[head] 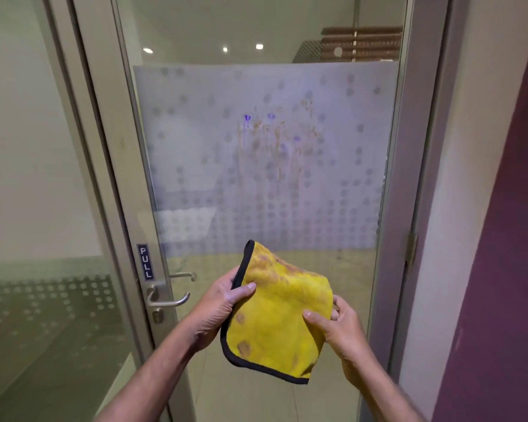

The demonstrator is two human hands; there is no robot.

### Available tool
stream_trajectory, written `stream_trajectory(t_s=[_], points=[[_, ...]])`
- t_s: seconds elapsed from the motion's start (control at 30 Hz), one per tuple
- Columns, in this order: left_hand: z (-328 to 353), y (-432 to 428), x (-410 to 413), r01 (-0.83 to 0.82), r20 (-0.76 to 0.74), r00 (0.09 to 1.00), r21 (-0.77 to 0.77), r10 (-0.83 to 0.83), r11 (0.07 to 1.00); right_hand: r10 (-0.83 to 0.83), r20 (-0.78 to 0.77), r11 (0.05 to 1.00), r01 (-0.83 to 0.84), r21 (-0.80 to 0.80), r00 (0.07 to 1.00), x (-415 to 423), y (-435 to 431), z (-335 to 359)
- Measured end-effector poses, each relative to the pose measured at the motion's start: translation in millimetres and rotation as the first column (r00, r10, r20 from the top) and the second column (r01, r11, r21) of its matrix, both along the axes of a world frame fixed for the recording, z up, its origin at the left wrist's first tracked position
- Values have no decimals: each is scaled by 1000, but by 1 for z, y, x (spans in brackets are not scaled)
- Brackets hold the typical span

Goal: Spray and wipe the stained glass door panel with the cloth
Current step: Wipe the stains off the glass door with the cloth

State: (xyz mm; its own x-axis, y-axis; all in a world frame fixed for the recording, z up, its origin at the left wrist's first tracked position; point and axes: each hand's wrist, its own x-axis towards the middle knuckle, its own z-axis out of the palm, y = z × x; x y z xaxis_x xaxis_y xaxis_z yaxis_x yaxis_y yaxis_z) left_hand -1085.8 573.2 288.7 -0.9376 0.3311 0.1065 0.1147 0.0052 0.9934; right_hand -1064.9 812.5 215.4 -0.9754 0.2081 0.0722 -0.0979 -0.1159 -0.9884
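A: Cloth status? I log a folded yellow microfibre cloth with black piping (275,318), brown blotches on its face, held in front of the door below the frosted band and clear of the glass.

B: Grip?

A: Left hand (223,303) pinches the cloth's upper left edge, thumb on the front, fingers behind. Right hand (333,327) clamps the right edge the same way. Both are closed on the fabric.

B: Panel?

A: Tall glass door panel in a grey metal frame (195,147), with dotted frosting across its middle. Orange-brown streaks with a few purple spots (275,138) sit high on the frosting, well above the cloth.

B: Surroundings?

A: Silver lever handle (168,298) at the left stile, under a small blue "PULL" label (145,262). Purple wall (506,239) at right.
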Motion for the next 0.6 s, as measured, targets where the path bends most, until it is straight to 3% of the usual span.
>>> stream_trajectory(t_s=[0.23, 0.4, 0.53, 0.6], points=[[39, 34, -68, -76, -126, 990, -51, 70, 996, -121, -139, 992, 125, 25, 983, -76, 28, 21], [62, 45, -110, -127, -213, 970, -40, 116, 991, -334, -181, 908, 367, 200, 925, -124, 38, 47], [69, 48, -141, -137, -268, 953, 29, 140, 990, -401, -214, 896, 431, 112, 891, -158, 24, 71], [71, 51, -156, -116, -304, 945, 39, 122, 992, -424, -190, 904, 426, -35, 885, -171, 3, 81]])
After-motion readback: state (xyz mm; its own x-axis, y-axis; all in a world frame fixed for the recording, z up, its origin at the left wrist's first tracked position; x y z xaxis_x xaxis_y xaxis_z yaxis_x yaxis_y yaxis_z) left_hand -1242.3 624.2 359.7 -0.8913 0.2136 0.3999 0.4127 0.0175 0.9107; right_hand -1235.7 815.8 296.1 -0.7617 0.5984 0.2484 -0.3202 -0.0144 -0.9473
